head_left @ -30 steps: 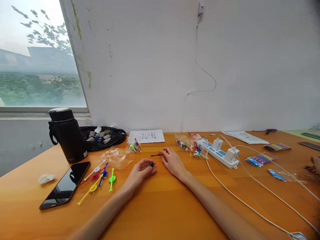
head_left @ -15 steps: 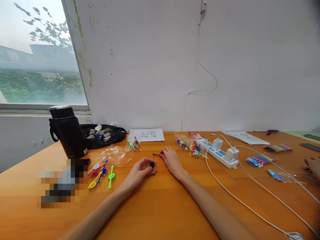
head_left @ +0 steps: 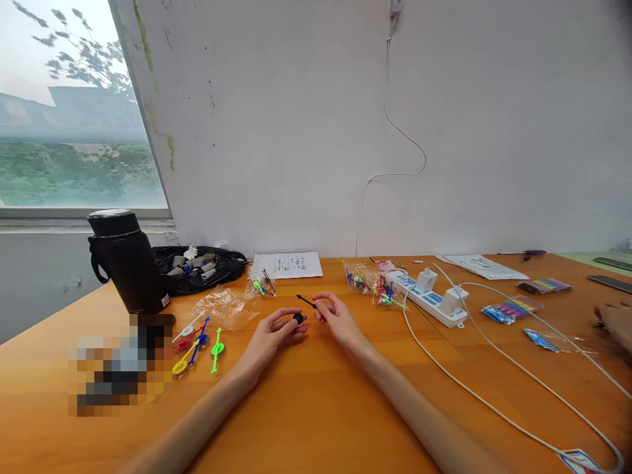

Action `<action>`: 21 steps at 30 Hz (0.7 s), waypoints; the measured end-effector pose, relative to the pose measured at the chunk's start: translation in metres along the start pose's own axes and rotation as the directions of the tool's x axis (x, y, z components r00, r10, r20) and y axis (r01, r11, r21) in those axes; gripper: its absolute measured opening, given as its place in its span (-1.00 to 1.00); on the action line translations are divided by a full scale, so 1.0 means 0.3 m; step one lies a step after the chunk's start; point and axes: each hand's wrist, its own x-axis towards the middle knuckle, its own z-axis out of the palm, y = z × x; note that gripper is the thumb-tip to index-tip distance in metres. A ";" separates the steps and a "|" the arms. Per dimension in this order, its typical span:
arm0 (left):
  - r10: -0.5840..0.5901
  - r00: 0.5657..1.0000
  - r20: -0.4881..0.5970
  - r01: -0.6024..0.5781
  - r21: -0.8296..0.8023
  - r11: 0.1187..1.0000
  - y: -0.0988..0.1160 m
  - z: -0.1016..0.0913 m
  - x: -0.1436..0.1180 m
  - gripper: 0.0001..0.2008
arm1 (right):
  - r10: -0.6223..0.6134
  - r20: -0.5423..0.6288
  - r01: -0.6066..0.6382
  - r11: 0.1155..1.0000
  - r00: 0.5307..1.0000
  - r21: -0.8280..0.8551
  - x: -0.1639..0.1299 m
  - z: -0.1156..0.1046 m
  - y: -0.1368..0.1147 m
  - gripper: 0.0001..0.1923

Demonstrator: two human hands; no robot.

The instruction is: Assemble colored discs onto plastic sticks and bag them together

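Between the thumb and fingers of my left hand (head_left: 274, 334) is a small round black disc (head_left: 298, 318). My right hand (head_left: 336, 318) pinches a thin black arrow (head_left: 306, 301), its pointed tip directed left and slightly up, a little above the disc and apart from it. To the left on the table lie several coloured arrow spinners with round bases: a green spinner (head_left: 217, 350), a yellow spinner (head_left: 180, 367), a blue spinner (head_left: 202, 339), a red one and a white one, the last ones overlapping.
A black thermos (head_left: 126, 266) stands at the left by a black plastic bag (head_left: 197, 284). Clear wrappers (head_left: 226, 308) lie behind my left hand. A white power strip (head_left: 434, 305) with chargers and cables crosses the right side. Another person's hand (head_left: 617, 322) is at the far right.
My right hand has lifted the black arrow off the table, and its tip now points up and left. My left hand still holds the disc. The view has shifted slightly.
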 end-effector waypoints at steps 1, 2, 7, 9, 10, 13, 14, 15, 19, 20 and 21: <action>0.007 1.000 -0.003 -0.007 0.010 1.000 0.004 0.004 -0.003 -0.49 | 0.001 0.032 -0.001 1.000 0.999 0.014 -0.005 0.008 0.000 -0.50; 0.014 1.000 -0.005 -0.014 0.022 1.000 0.006 0.007 -0.006 -0.49 | -0.003 0.069 0.001 1.000 0.998 0.028 -0.010 0.016 0.001 -0.51; 0.077 0.996 0.035 -0.079 0.050 0.996 0.002 0.009 -0.005 -0.55 | -0.021 0.212 0.015 0.999 0.977 0.031 -0.037 0.039 -0.008 -0.54; 0.098 0.993 0.063 -0.101 0.061 0.993 0.000 0.009 -0.005 -0.56 | -0.022 0.225 0.022 1.000 0.974 0.003 -0.046 0.041 -0.021 -0.56; 0.103 0.992 0.072 -0.108 0.069 0.992 0.002 0.011 -0.006 -0.56 | -0.022 0.229 0.024 1.000 0.973 -0.006 -0.048 0.042 -0.027 -0.58; 0.114 0.991 0.074 -0.120 0.088 0.989 0.012 0.019 -0.011 -0.56 | -0.022 0.243 0.027 0.999 0.970 -0.018 -0.051 0.042 -0.040 -0.61; 0.118 0.991 0.070 -0.124 0.092 0.988 0.017 0.022 -0.013 -0.56 | -0.022 0.247 0.028 0.999 0.969 -0.021 -0.050 0.043 -0.042 -0.61; 0.121 0.991 0.063 -0.127 0.094 0.987 0.021 0.025 -0.015 -0.55 | -0.024 0.248 0.031 0.999 0.968 -0.024 -0.050 0.043 -0.043 -0.62; 0.139 0.989 0.052 -0.144 0.106 0.984 0.029 0.034 -0.021 -0.56 | -0.046 0.257 0.055 0.998 0.965 -0.028 -0.047 0.045 -0.041 -0.64; 0.145 0.988 0.055 -0.150 0.108 0.983 0.028 0.034 -0.022 -0.56 | -0.046 0.260 0.056 0.998 0.965 -0.031 -0.047 0.046 -0.040 -0.63; 0.149 0.987 0.059 -0.155 0.112 0.982 0.026 0.034 -0.022 -0.57 | -0.037 0.263 0.048 0.998 0.964 -0.035 -0.048 0.046 -0.040 -0.63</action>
